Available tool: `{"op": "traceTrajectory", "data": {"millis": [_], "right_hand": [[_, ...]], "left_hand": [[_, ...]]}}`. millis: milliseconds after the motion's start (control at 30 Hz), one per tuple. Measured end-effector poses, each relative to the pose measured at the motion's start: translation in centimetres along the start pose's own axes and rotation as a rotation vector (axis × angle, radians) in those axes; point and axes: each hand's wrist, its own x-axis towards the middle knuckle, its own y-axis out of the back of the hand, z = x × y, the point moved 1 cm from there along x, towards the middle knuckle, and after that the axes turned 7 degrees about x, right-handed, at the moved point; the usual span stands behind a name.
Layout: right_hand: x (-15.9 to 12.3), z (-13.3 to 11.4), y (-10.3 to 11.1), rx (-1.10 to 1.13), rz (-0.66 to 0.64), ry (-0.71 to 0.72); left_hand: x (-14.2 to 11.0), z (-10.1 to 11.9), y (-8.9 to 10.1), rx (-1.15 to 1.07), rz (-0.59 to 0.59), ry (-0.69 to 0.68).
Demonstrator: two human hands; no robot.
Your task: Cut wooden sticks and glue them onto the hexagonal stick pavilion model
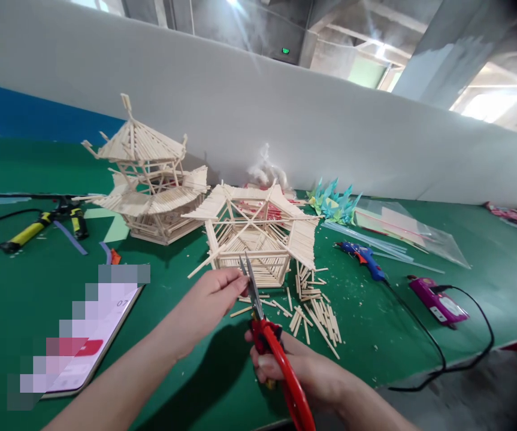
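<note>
My right hand [285, 359] is wrapped round the red handles of a pair of scissors [258, 296]. Their narrow metal blades point away from me, slightly apart. Beside the blades, my left hand [220, 287] is closed in a pinch; whatever its fingertips hold is too small or hidden to make out. Just beyond both hands stands an open wooden-stick frame [249, 239] with slatted eaves around it. Short cut sticks [316, 317] lie scattered to its right and in front. Behind on the left rises a tiered stick pavilion [150, 173] with a pointed roof.
A tablet or phone [100, 329] lies at left, partly pixelated. Yellow-black tools [38, 230] sit farther back. On the right are a blue glue gun [361, 257], glue sticks [375, 239], a corded purple device [438, 299] and teal folded paper [334, 203]. A white partition [330, 137] borders the green table.
</note>
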Motion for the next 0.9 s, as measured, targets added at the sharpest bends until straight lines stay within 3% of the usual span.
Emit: {"op": "traceTrajectory", "data": {"millis": [167,400,767,900], "right_hand": [[0.4,-0.2,-0.4,0.265,-0.041,-0.075],[1.0,-0.1,-0.1,0.446,-0.174,-0.082],[1.3,-0.2,-0.2,0.569,-0.343,-0.066],[1.4,-0.3,-0.3,0.592,-0.349,-0.075]], "left_hand": [[0.7,0.6,0.4,0.058,0.038,-0.032],[0.8,0.8,0.6,0.121,0.136,-0.085],[0.5,0.5,0.5,0.135,0.241,-0.086],[-0.1,0.5,0.5,0.111,0.273,-0.096]]}}
